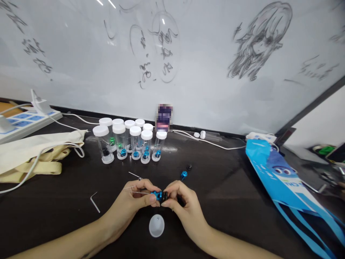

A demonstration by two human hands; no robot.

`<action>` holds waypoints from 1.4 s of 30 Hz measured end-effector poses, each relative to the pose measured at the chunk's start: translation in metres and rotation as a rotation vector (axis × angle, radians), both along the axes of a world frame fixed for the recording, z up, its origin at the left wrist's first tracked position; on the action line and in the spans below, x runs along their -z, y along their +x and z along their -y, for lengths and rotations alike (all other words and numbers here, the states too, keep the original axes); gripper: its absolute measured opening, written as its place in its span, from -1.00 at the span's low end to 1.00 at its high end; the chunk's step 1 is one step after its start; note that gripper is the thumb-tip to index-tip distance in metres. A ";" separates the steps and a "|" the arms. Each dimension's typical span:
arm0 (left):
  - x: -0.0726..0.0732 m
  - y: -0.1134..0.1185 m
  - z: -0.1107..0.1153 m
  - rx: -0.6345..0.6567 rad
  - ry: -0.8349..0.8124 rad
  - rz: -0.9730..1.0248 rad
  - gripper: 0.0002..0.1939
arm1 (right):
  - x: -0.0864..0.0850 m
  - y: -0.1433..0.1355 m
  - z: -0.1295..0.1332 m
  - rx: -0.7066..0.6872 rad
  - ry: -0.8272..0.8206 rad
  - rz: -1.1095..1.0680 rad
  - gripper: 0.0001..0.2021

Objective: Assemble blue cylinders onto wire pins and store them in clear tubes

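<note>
My left hand (136, 198) pinches a small blue metal part (157, 195), from which thin metal rods stick out to the left across my fingers. My right hand (185, 203) has thumb and forefinger closed on a black round piece (165, 196) at the right end of the blue part. The two pieces touch; whether they are joined I cannot tell. Just below my hands stands a small frosted white cup (156, 226). A second blue part (183, 175) and a small black piece (189, 167) lie beyond my right hand. Another thin rod (134, 175) lies beyond my left hand.
Several clear tubes with white caps (135, 142) stand at the back, small parts inside. An L-shaped hex key (95, 203) lies at left, near a cloth bag (40, 151) and power strip (29, 122). A phone (164, 118) leans on the whiteboard (199, 64). A blue bag (277, 176) lies right.
</note>
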State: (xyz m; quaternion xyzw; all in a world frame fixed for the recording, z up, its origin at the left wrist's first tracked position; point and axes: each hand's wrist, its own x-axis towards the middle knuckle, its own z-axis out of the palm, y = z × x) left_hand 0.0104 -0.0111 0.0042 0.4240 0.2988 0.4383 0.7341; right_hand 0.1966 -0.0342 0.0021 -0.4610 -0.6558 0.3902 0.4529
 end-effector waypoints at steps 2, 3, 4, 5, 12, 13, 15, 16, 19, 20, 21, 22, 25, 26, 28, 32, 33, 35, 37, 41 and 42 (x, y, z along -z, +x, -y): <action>0.000 0.000 0.000 0.003 0.000 0.003 -0.90 | 0.001 0.000 -0.001 0.003 0.006 -0.010 -0.89; 0.000 0.000 0.000 0.005 0.000 0.004 -0.90 | 0.001 0.000 -0.001 0.006 0.008 -0.011 -0.88; 0.000 -0.001 -0.001 0.007 0.000 0.004 -0.91 | 0.000 0.000 -0.001 0.008 0.008 -0.005 -0.87; 0.001 -0.001 -0.001 0.008 0.001 0.006 -0.91 | 0.000 0.000 -0.001 0.010 0.007 0.003 -0.86; 0.000 0.000 0.000 0.020 -0.002 0.004 -0.87 | -0.004 0.000 0.000 -0.052 -0.042 0.067 -0.67; 0.000 0.000 0.001 0.017 -0.005 0.003 -0.87 | -0.004 0.001 0.000 -0.063 -0.043 0.073 -0.65; 0.001 0.000 0.001 0.015 -0.008 0.000 -0.86 | -0.004 0.001 0.000 -0.077 -0.040 0.072 -0.64; 0.001 0.000 0.001 0.015 -0.004 0.000 -0.86 | -0.003 0.001 0.000 -0.079 -0.039 0.068 -0.65; 0.002 -0.001 0.000 0.022 0.016 0.003 -0.88 | -0.003 0.000 0.000 -0.055 -0.026 0.044 -0.72; 0.003 -0.001 0.000 0.022 0.019 0.003 -0.88 | -0.003 0.000 0.000 -0.041 -0.016 0.031 -0.75; 0.003 -0.001 0.000 0.021 0.020 0.002 -0.88 | -0.003 0.000 0.000 -0.031 -0.004 0.016 -0.78; 0.004 -0.001 -0.001 0.019 0.020 -0.001 -0.89 | -0.003 -0.001 0.000 -0.024 0.009 -0.002 -0.80; 0.005 -0.002 0.000 0.018 0.018 -0.009 -0.89 | -0.004 -0.002 -0.001 -0.023 0.027 -0.038 -0.80; 0.005 -0.002 0.000 0.018 0.017 -0.009 -0.89 | -0.004 -0.002 -0.001 -0.021 0.024 -0.038 -0.79; 0.004 -0.002 0.001 0.023 0.013 -0.002 -0.89 | -0.004 -0.001 -0.001 -0.022 0.005 -0.019 -0.76; 0.001 -0.001 0.001 0.038 0.011 0.005 -0.88 | -0.003 0.000 -0.001 -0.065 -0.027 0.038 -0.66; 0.001 -0.001 0.002 0.038 0.010 -0.001 -0.87 | -0.003 0.001 -0.001 -0.077 -0.027 0.050 -0.63; 0.001 -0.001 0.001 0.042 0.006 -0.015 -0.86 | -0.003 0.001 -0.001 -0.095 -0.025 0.068 -0.57; 0.003 -0.001 0.001 0.047 0.012 -0.014 -0.87 | -0.003 0.001 0.000 -0.097 -0.018 0.071 -0.57; 0.007 -0.002 0.000 0.036 0.024 0.003 -0.89 | -0.003 -0.001 0.000 -0.053 0.008 0.007 -0.72; 0.008 -0.003 0.000 0.035 0.024 -0.001 -0.89 | -0.003 -0.001 0.000 -0.049 0.019 -0.014 -0.74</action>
